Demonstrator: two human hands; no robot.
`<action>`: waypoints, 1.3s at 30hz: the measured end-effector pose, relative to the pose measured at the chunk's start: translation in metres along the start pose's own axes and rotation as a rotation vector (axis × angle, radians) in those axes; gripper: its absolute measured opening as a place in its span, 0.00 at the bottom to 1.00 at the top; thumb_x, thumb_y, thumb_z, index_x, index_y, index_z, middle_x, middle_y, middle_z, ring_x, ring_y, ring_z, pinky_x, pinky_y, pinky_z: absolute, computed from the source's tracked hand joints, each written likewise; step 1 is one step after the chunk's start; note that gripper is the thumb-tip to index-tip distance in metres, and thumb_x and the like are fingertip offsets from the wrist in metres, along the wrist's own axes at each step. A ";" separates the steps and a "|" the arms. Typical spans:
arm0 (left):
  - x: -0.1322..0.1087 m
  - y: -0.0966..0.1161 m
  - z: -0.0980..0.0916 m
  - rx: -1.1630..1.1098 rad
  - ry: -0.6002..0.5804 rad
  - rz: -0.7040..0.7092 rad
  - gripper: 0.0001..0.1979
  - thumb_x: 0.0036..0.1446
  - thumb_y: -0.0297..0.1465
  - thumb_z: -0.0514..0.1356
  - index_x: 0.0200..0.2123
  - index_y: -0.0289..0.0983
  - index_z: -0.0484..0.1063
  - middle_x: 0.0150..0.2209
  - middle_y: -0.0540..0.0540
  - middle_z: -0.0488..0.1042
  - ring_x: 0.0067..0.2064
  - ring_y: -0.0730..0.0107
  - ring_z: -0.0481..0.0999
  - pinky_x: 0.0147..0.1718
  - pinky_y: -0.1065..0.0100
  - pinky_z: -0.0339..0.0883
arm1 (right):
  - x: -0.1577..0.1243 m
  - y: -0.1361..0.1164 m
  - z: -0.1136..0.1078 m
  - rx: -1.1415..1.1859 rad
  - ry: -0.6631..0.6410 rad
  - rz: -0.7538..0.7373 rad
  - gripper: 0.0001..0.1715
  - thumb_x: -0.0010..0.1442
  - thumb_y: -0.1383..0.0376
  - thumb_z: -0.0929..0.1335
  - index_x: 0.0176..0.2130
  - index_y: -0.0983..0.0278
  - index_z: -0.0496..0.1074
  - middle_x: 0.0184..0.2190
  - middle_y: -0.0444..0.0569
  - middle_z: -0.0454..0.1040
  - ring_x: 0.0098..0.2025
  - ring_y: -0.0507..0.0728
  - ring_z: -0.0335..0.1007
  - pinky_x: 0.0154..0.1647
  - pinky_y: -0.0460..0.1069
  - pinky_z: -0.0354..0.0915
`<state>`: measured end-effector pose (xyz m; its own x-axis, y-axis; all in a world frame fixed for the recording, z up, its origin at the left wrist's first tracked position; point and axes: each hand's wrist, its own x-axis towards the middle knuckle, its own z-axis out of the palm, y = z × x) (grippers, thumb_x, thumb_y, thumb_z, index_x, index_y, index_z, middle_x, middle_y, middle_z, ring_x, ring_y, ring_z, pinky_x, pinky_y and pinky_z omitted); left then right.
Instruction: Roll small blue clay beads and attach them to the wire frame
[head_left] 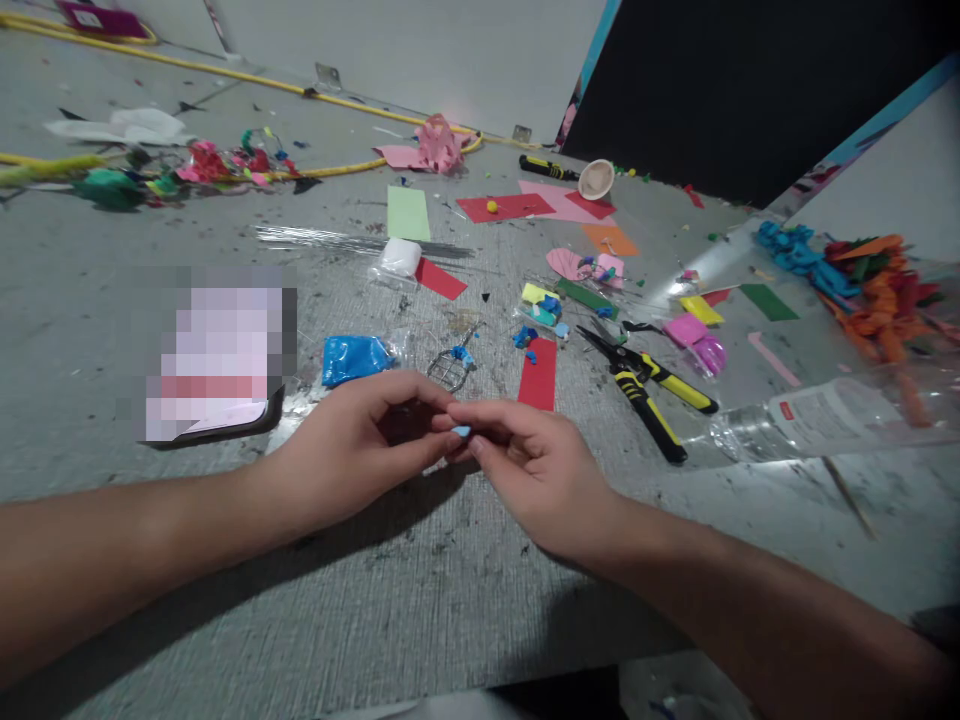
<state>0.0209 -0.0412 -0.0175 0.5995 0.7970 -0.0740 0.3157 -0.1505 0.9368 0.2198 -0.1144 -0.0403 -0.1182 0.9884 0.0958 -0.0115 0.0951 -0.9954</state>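
Both hands meet over the near middle of the table. A small light-blue piece of what looks like modelling clay point(462, 431) shows between their fingertips. My left hand point(360, 435) pinches it from the left, thumb against forefinger. From the other side my right hand point(544, 465) closes its thumb and fingers at the same piece; its fingertips are partly hidden. Just beyond the hands lie a bright blue clay packet point(356, 360), a wire shape with blue bits point(448, 370) and a red paper strip point(538, 373). Black-and-yellow pliers point(645, 390) rest to the right of my right hand.
A phone point(225, 420), blurred out, lies at the left. Thin metal wires point(322, 240), a white clay packet point(400, 258) and coloured paper pieces spread across the back. On the right are a clear plastic bottle point(832, 415) and a heap of orange and blue crepe paper point(870, 290).
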 end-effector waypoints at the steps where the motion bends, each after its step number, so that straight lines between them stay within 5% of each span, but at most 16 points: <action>1: 0.000 0.001 0.000 0.004 0.003 -0.003 0.09 0.61 0.36 0.68 0.42 0.36 0.80 0.37 0.44 0.83 0.38 0.62 0.82 0.36 0.64 0.75 | 0.000 0.001 0.000 -0.024 -0.010 -0.018 0.17 0.67 0.70 0.72 0.54 0.59 0.82 0.53 0.50 0.86 0.54 0.57 0.85 0.58 0.55 0.81; 10: -0.001 -0.001 -0.002 0.030 -0.068 0.140 0.06 0.60 0.30 0.67 0.41 0.36 0.80 0.37 0.44 0.82 0.37 0.65 0.81 0.35 0.67 0.75 | 0.002 -0.004 0.001 0.016 0.069 0.099 0.06 0.59 0.66 0.79 0.40 0.59 0.84 0.41 0.47 0.88 0.46 0.58 0.87 0.53 0.55 0.81; 14: -0.002 0.002 -0.004 -0.005 -0.136 0.234 0.05 0.65 0.28 0.64 0.42 0.35 0.80 0.37 0.45 0.82 0.37 0.67 0.82 0.37 0.68 0.75 | 0.002 -0.011 0.002 0.054 0.126 0.189 0.14 0.51 0.64 0.84 0.33 0.60 0.80 0.29 0.43 0.83 0.30 0.53 0.82 0.33 0.48 0.79; 17: -0.002 0.003 -0.002 -0.020 -0.131 0.206 0.06 0.68 0.27 0.62 0.43 0.36 0.80 0.37 0.46 0.82 0.37 0.69 0.82 0.36 0.70 0.74 | 0.003 -0.012 0.001 0.079 0.141 0.292 0.15 0.54 0.58 0.83 0.34 0.61 0.80 0.22 0.41 0.79 0.22 0.52 0.76 0.23 0.46 0.74; 23: -0.002 -0.001 0.002 -0.136 -0.089 0.040 0.08 0.69 0.32 0.64 0.48 0.35 0.76 0.41 0.44 0.84 0.39 0.67 0.84 0.36 0.69 0.77 | 0.004 -0.006 0.001 0.078 0.113 0.110 0.10 0.69 0.59 0.74 0.47 0.60 0.84 0.44 0.49 0.87 0.39 0.55 0.87 0.45 0.53 0.85; 29: -0.001 0.001 0.001 -0.106 -0.061 0.051 0.08 0.68 0.32 0.64 0.47 0.35 0.76 0.38 0.46 0.81 0.35 0.70 0.80 0.31 0.71 0.74 | 0.004 -0.005 0.002 0.143 0.115 0.114 0.10 0.59 0.65 0.79 0.43 0.59 0.85 0.44 0.48 0.88 0.47 0.57 0.86 0.54 0.55 0.83; 34: -0.001 0.001 0.001 -0.008 -0.115 0.168 0.06 0.67 0.30 0.63 0.44 0.35 0.77 0.36 0.46 0.80 0.35 0.70 0.79 0.32 0.71 0.73 | 0.007 -0.009 0.001 0.159 0.151 0.254 0.21 0.46 0.59 0.86 0.35 0.60 0.81 0.30 0.43 0.83 0.33 0.55 0.83 0.36 0.50 0.81; 39: -0.002 -0.001 0.000 -0.001 -0.162 0.161 0.06 0.69 0.31 0.62 0.45 0.36 0.78 0.34 0.47 0.80 0.32 0.71 0.77 0.30 0.71 0.71 | 0.008 -0.014 0.000 0.134 0.154 0.344 0.18 0.60 0.51 0.79 0.36 0.62 0.78 0.23 0.40 0.76 0.20 0.48 0.71 0.18 0.43 0.66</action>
<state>0.0195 -0.0430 -0.0181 0.7525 0.6582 0.0227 0.2058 -0.2678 0.9413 0.2192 -0.1081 -0.0255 0.0123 0.9669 -0.2548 -0.1277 -0.2512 -0.9595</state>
